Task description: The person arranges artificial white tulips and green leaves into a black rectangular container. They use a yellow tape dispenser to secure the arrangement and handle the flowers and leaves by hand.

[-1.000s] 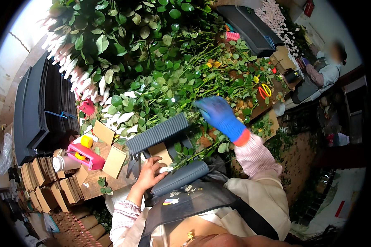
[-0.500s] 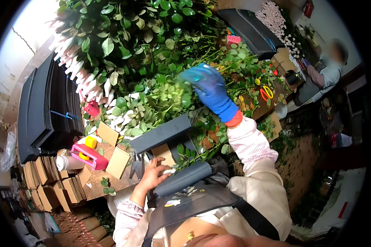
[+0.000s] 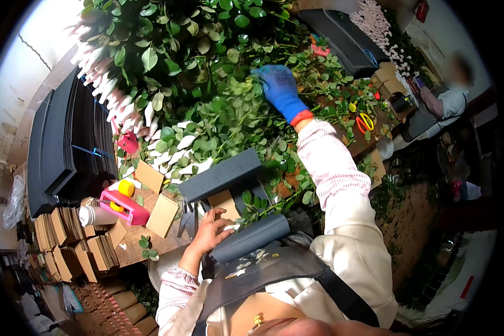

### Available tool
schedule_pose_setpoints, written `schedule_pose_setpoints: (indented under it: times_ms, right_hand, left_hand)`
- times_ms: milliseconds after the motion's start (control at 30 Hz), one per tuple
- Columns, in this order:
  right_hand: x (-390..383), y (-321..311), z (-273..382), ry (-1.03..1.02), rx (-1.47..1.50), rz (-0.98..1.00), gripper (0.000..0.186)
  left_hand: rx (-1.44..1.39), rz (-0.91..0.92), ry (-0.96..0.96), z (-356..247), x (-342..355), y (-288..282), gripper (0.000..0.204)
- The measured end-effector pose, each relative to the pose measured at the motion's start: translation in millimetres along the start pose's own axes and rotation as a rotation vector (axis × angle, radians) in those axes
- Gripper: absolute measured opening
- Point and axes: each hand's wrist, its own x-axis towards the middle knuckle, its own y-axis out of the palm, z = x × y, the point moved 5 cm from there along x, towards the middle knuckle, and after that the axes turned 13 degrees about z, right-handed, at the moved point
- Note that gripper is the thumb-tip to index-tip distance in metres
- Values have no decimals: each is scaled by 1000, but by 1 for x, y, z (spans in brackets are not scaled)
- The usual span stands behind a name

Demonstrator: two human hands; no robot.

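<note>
My left hand (image 3: 211, 231) rests with curled, separated fingers at a brown card (image 3: 223, 203) inside a dark ribbed holder (image 3: 217, 175); a short leafy stem (image 3: 255, 206) with a white tip lies beside it, above a rolled dark pad (image 3: 252, 238). My right hand (image 3: 279, 89), in a blue glove with an orange cuff, reaches into the upper heap, its fingers closed on leafy stems (image 3: 238, 101), blurred by motion. White-sleeved buds (image 3: 95, 56) line the heap's left side.
Dark board stacks (image 3: 50, 151) and cardboard pieces (image 3: 61, 252) fill the left, near a pink tape dispenser (image 3: 131, 213), white cup (image 3: 92, 216) and loose cards (image 3: 162, 215). Orange-yellow scissors (image 3: 364, 122) lie right; another person (image 3: 442, 101) sits beyond, near dark boards (image 3: 341, 39).
My gloved right hand has moved up and away into the leafy heap, arm stretched further, stems moving with it. My left hand has stayed at the holder.
</note>
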Motion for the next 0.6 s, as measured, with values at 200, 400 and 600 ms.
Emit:
schedule_pose_setpoints:
  times_ms: [200,400,600]
  right_hand:
    - [-25,4,65,-347,-18,109,30]
    - [-31,85,91,-440,-223,348,34]
    - [38,0,104,-424,171,-334,24]
  left_hand:
    - [-33,-41,-5,4,-1,-7,26]
    - [-18,-47,16,12,13,-21,26]
    - [-68,-29,-56,13,9,-15,28]
